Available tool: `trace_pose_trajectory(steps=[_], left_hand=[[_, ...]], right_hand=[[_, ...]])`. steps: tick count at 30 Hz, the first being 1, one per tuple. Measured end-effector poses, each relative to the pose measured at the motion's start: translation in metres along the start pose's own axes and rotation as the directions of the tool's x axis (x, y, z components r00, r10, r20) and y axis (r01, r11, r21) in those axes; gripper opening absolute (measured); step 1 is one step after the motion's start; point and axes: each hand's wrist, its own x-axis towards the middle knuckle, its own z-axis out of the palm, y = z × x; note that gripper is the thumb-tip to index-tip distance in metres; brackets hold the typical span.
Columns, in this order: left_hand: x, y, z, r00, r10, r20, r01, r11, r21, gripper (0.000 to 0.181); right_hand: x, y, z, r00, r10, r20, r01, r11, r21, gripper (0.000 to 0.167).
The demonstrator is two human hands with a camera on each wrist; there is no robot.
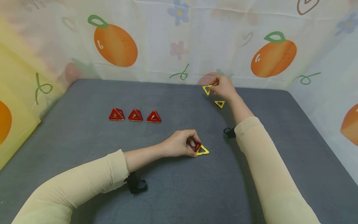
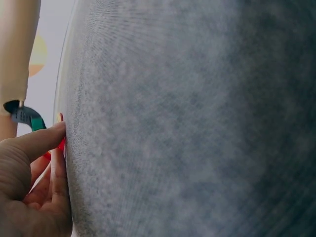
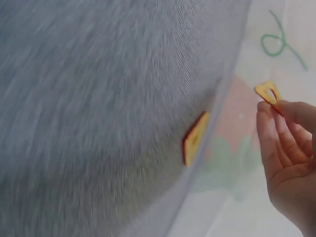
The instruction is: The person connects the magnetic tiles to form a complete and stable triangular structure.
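My left hand (image 1: 179, 144) holds a red triangular magnetic tile (image 1: 197, 146) between thumb and fingers, low over the middle of the table. That tile stands tilted against a yellow triangular tile (image 1: 203, 153) on the tabletop; the fingers partly cover the red one. Near the table's back edge, my right hand (image 1: 224, 87) pinches another yellow triangular tile (image 1: 205, 90) by one side, raised off the surface, as the right wrist view also shows. Just below that hand, one more yellow triangular tile (image 3: 194, 141) lies on the table.
Three small red pyramids (image 1: 116, 114) with yellowish edges stand in a row at the back left of the grey table (image 1: 173, 193). A patterned cloth (image 1: 156, 40) with oranges and flowers hangs behind the table and at its sides.
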Motion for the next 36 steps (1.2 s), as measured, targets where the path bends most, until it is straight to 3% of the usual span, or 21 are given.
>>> trace_pose_trajectory(steps=[4, 8, 13, 23, 29, 36], left_hand=[[-0.001, 0.001, -0.001, 1.000, 0.002, 0.000, -0.002, 1.000, 0.003, 0.039], [-0.002, 0.001, -0.001, 1.000, 0.002, -0.001, -0.002, 1.000, 0.001, 0.039], [-0.002, 0.000, -0.001, 1.000, -0.013, 0.000, 0.013, 1.000, -0.003, 0.039], [0.000, -0.002, 0.001, 1.000, -0.001, 0.006, 0.001, 1.000, -0.006, 0.038], [-0.001, 0.000, 0.000, 1.000, 0.010, 0.000, -0.010, 1.000, 0.006, 0.038], [0.001, -0.001, 0.001, 1.000, 0.030, -0.003, -0.030, 0.999, 0.018, 0.038]], right_hand=[[-0.011, -0.004, -0.008, 1.000, -0.016, 0.016, 0.015, 0.999, 0.032, 0.022], [-0.029, -0.008, -0.012, 0.997, -0.080, 0.023, 0.079, 0.996, 0.026, 0.019], [-0.059, -0.014, -0.011, 0.984, -0.128, 0.121, 0.127, 0.992, 0.019, 0.017], [-0.121, -0.016, -0.006, 0.925, -0.144, 0.352, 0.166, 0.986, -0.032, 0.009], [-0.144, -0.017, -0.002, 0.898, -0.143, 0.415, 0.166, 0.986, -0.019, 0.009], [-0.156, -0.015, 0.007, 0.879, -0.151, 0.451, 0.177, 0.984, -0.014, 0.009]])
